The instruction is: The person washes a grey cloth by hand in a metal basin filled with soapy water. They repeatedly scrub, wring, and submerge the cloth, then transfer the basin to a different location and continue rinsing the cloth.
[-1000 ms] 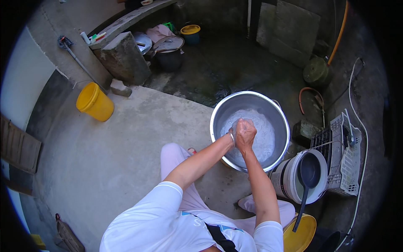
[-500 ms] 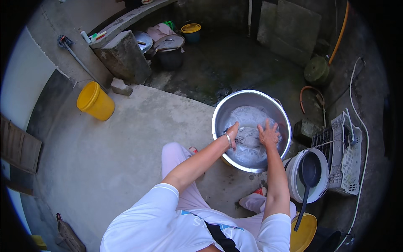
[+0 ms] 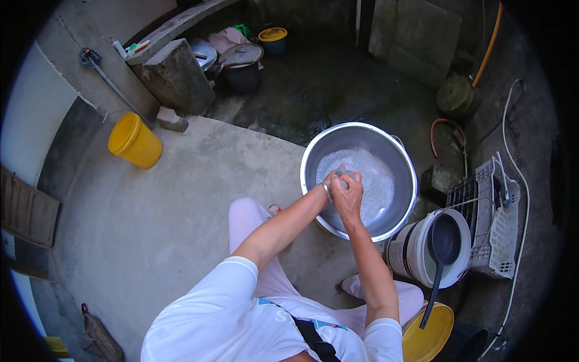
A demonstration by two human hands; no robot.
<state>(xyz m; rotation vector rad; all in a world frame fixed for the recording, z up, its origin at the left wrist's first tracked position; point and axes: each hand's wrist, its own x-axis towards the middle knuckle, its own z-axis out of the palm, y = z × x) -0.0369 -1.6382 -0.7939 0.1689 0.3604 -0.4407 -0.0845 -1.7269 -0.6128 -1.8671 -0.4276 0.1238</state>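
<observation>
A large metal basin (image 3: 412, 163) holds cloudy, sudsy water (image 3: 375, 184). Over the water my left hand (image 3: 331, 181), with a silver bracelet at the wrist, and my right hand (image 3: 348, 198) are pressed together. Both are closed around a bunched grey cloth (image 3: 346, 175), of which only a little shows between the fingers. How much of the cloth hangs below the hands is hidden.
Right of the basin, a dark long-handled ladle (image 3: 445, 241) rests in a white bucket (image 3: 403, 250) beside plastic crates (image 3: 503, 232). A yellow bucket (image 3: 136, 142) stands on the concrete at left. Behind are a lidded pot (image 3: 241, 72) and a stone block (image 3: 178, 78).
My spread hands have come together, the right moving left to meet the other. The grey cloth, earlier lying in the suds between them, is now gathered in both hands.
</observation>
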